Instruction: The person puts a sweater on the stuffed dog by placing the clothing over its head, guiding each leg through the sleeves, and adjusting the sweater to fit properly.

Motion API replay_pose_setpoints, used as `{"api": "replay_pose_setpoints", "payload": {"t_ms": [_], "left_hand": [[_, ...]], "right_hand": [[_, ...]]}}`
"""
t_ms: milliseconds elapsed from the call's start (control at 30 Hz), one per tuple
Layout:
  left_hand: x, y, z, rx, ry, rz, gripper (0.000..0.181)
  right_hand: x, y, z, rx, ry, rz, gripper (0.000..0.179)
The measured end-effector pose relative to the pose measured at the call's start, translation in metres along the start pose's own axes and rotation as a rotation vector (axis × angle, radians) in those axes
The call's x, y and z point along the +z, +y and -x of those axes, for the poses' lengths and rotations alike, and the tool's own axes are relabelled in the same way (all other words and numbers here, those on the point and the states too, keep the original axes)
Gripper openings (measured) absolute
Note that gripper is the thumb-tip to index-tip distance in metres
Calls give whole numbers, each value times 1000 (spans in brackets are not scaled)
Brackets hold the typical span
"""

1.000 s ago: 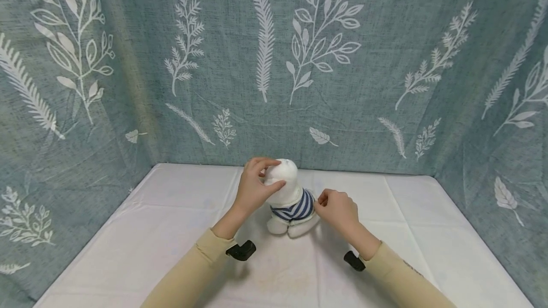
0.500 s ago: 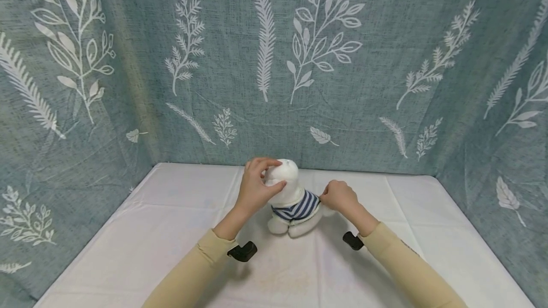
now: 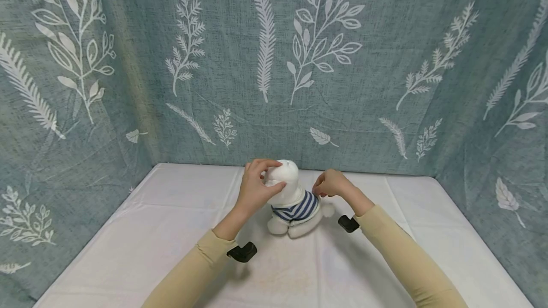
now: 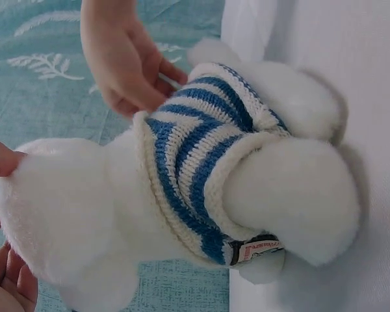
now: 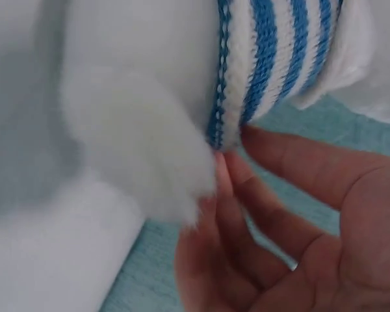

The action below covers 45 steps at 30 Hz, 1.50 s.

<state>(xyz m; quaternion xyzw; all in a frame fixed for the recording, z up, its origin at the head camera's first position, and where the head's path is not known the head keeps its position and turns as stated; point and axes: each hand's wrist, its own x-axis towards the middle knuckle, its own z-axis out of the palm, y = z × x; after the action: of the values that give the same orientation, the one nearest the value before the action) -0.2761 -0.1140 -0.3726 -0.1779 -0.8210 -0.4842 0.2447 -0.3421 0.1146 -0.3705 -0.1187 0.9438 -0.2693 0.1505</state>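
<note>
A white plush toy animal [image 3: 306, 228] sits on the table in a blue-and-white striped knitted sweater [image 3: 299, 209]. My left hand [image 3: 253, 188] grips its head from the left, thumb and fingers spread around it. In the left wrist view, the head [image 4: 65, 201] lies between those fingers, and a small label [image 4: 259, 248] shows at the sweater's edge. My right hand [image 3: 336, 184] is at the toy's back. The right wrist view has its thumb and fingers pinching the sweater's hem [image 5: 231, 130], just beside the fluffy tail [image 5: 143, 149].
A white cloth covers the table [image 3: 180, 232]. Close behind its far edge hangs a blue-green curtain [image 3: 239, 122] with white leaf prints, which also runs along both sides. Black wrist devices [image 3: 242, 252] are worn under both forearms.
My right hand has moved from the toy's side outward, then up and back along the sweater's rear hem, and the tail has come into view. My left hand stays on the head.
</note>
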Motion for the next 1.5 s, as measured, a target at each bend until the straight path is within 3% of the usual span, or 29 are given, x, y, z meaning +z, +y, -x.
{"api": "replay_pose_setpoints", "payload": {"t_ms": [133,267,533,633,767,900,967,1133,1267,1367,1500], "left_hand": [[1,-1,1,2,2,2,37],[0,1,2,-1,-1,7,37],[0,2,2,0,1,15,37],[0,1,2,4,-1,17,37],[-1,2,2,7,-3,9,37],[-1,3,3,2,0,0,38],[-1,3,3,2,0,0,38],[-1,2,3,5,4,-6,37],[-1,2,3,2,7,-13,37],[0,2,3,7,6,-16,37],[-1,1,2,17,10,-11,37]], "right_hand": [[0,0,-17,-38,-80,-96,20],[2,-2,-28,-22,-142,-135,24],[-4,-10,-40,20,-258,-66,26],[-3,-5,-48,-47,-292,-14,23],[5,1,-48,-48,-225,-16,18],[17,6,-42,82,-100,-82,16],[20,8,-40,107,-70,-94,17],[23,10,-37,45,-25,-46,16],[20,6,-25,-30,70,-28,13],[16,1,-11,-59,124,-83,15],[13,-5,8,-56,100,-181,17]]}}
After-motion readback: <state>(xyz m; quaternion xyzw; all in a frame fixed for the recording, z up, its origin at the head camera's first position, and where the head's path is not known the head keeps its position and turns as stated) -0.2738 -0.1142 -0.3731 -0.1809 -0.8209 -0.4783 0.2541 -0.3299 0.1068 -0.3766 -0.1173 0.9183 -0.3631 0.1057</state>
